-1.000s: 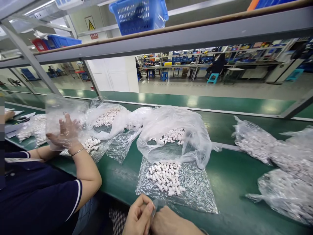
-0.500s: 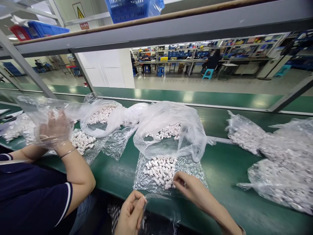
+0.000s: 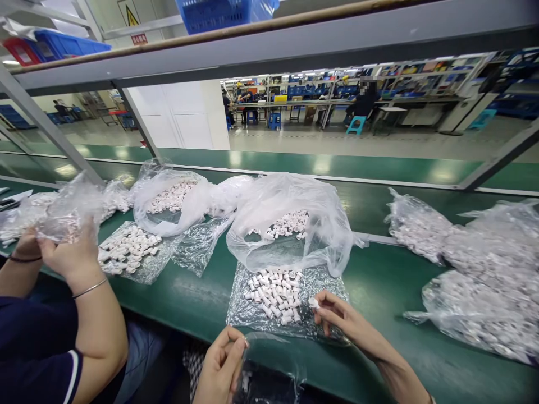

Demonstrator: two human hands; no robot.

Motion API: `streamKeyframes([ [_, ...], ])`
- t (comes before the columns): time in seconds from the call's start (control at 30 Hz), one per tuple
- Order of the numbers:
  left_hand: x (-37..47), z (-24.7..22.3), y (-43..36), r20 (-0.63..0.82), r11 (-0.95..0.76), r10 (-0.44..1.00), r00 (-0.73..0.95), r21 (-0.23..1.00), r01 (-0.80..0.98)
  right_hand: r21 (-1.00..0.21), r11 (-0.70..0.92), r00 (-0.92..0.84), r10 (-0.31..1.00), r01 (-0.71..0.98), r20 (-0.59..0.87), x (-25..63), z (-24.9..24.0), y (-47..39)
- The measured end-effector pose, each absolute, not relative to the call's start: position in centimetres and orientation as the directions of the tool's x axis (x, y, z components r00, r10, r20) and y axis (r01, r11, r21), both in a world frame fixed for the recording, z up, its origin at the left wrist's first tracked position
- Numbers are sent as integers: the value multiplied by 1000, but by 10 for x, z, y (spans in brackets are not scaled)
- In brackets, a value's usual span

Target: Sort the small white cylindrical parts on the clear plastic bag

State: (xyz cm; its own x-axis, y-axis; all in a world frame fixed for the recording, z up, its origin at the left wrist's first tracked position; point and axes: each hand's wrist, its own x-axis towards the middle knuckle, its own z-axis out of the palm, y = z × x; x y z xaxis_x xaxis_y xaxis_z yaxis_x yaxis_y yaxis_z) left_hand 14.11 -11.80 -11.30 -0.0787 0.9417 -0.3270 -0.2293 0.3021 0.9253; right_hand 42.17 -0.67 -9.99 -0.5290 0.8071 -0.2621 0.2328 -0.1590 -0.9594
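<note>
My left hand (image 3: 225,362) is closed on the edge of a clear plastic bag (image 3: 273,367) at the table's front edge; a few white pieces show inside it. Between the fingertips of my right hand (image 3: 337,314) is a small white plastic fitting (image 3: 314,302), held just right of a pile of similar white fittings (image 3: 273,294). That pile lies on a flat sheet of clear plastic (image 3: 242,320). Behind it a large, thin white bag (image 3: 290,188) gapes open with more fittings inside.
On the right lie several filled clear bags (image 3: 484,297). To the left, a co-worker's hands (image 3: 71,252) hold a clear bag (image 3: 69,210) near another pile of fittings (image 3: 130,249). A shelf beam (image 3: 269,47) crosses above the green table (image 3: 383,297).
My right hand has lifted away from the pile to the right, with a white fitting now visible in its fingers. The co-worker's hands and bag have moved lower and left.
</note>
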Motion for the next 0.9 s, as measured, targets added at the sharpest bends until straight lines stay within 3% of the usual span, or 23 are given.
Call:
streamKeyframes([
  [0.1, 141, -113, -117, -331, 309, 941, -66, 924, -227, -971, -206, -522, 819, 123, -239, 418, -99, -6],
  [0.23, 142, -112, -117, -329, 305, 941, -72, 923, -234, -913, -42, -422, 878, 406, -228, 403, -116, -10],
  [0.37, 142, -112, -117, -319, 291, 943, -93, 928, -234, -730, 97, -350, 914, 677, -204, 390, -132, -18],
  [0.5, 141, -112, -118, -315, 286, 944, -99, 930, -231, -639, 143, -352, 911, 756, -212, 388, -135, -22],
  [0.6, 140, -112, -119, -319, 293, 945, -76, 925, -242, -810, 77, -413, 886, 581, -213, 395, -129, -20],
  [0.7, 139, -114, -119, -327, 303, 943, -61, 922, -242, -954, -206, -470, 835, 216, -286, 406, -121, -15],
  [0.8, 139, -116, -119, -329, 306, 943, -56, 920, -242, -913, -391, -469, 831, -112, -298, 416, -120, -11],
  [0.9, 139, -117, -120, -314, 289, 947, -65, 923, -252, -885, -395, -443, 858, -247, -260, 421, -125, -8],
])
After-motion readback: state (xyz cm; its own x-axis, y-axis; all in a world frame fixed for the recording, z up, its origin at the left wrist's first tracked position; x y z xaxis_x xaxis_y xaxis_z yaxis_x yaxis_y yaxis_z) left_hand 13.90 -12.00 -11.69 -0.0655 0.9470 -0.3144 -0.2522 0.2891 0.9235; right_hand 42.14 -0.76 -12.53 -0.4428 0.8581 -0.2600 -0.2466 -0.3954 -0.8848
